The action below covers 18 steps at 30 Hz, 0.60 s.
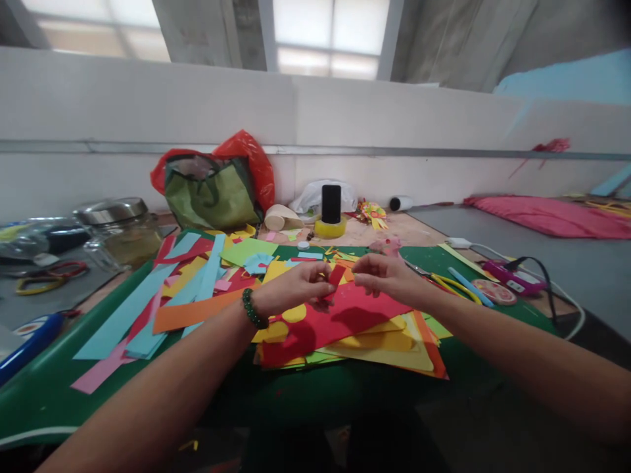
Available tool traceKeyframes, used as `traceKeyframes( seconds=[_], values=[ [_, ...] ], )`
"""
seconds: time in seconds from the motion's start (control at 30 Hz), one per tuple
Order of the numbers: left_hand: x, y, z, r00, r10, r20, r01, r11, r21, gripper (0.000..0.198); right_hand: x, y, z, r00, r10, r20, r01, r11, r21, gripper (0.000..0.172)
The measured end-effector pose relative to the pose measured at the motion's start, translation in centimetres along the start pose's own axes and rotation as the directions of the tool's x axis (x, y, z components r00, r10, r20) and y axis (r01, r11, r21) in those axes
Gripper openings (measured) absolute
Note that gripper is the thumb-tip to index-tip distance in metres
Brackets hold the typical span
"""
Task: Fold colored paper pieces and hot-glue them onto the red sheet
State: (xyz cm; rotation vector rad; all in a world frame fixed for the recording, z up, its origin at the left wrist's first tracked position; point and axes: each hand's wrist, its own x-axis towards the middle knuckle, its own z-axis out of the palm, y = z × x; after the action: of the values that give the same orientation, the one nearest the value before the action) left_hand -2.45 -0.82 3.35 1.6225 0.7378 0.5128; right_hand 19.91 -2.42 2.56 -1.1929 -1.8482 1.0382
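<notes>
My left hand (pixel 300 286), with a dark green bead bracelet (pixel 254 309) at the wrist, is closed on a small red strip (pixel 337 277) between thumb and fingers. To its right, my right hand (pixel 382 274) hovers with fingers loosely bent and apart, and nothing shows in it. Both hands are above a large red sheet (pixel 340 322), which lies on a stack of yellow, orange and green sheets (pixel 419 345). Whether the sheets are felt or paper I cannot tell. Yellow cut pieces (pixel 276 332) lie beside my left hand.
Coloured strips (pixel 131 315) spread over the green mat (pixel 44 394) at left. Yellow-handled scissors (pixel 456 287) lie at right near a purple device (pixel 515 276) with cables. Behind stand a phone (pixel 331 202) on a yellow tape roll (pixel 330 228), a green bag (pixel 211 197) and a glass jar (pixel 121 230).
</notes>
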Motion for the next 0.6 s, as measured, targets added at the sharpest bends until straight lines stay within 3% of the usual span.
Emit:
traceKeyframes(
  seconds=[0.17,0.27,0.33,0.4,0.47,0.53,0.6],
  values=[
    [0.1,0.0,0.5,0.998,-0.052,0.034,0.045,0.981,0.190,0.022,-0.4,-0.1,2.6,0.989,-0.146,-0.008,0.145,0.985,-0.089,0.031],
    [0.2,-0.2,0.4,0.999,-0.041,-0.007,0.041,0.975,0.220,0.026,-0.3,0.0,2.7,0.992,-0.119,0.043,0.124,0.984,-0.129,0.036],
    [0.3,-0.3,0.3,1.000,-0.018,-0.008,0.019,0.962,0.271,0.026,-0.3,0.2,1.5,0.993,-0.064,0.096,0.088,0.958,-0.274,0.040],
    [0.4,-0.5,0.5,1.000,0.000,0.019,-0.007,0.934,0.358,0.023,-0.4,0.6,-0.7,0.998,0.059,0.019,-0.037,0.819,-0.572,0.044],
    [0.4,-0.8,0.8,0.999,-0.009,0.036,-0.008,0.896,0.443,0.016,-0.5,1.2,-3.5,0.952,0.169,-0.257,-0.308,0.505,-0.807,0.048],
    [0.5,-1.3,1.2,0.999,-0.032,0.005,0.025,0.860,0.509,0.011,-0.5,2.3,-6.3,0.850,0.211,-0.483,-0.524,0.240,-0.817,0.056],
    [0.5,-1.7,1.6,0.998,-0.036,-0.048,0.057,0.824,0.564,0.014,0.1,4.0,-8.5,0.814,0.258,-0.521,-0.572,0.194,-0.797,0.060]
  ],
)
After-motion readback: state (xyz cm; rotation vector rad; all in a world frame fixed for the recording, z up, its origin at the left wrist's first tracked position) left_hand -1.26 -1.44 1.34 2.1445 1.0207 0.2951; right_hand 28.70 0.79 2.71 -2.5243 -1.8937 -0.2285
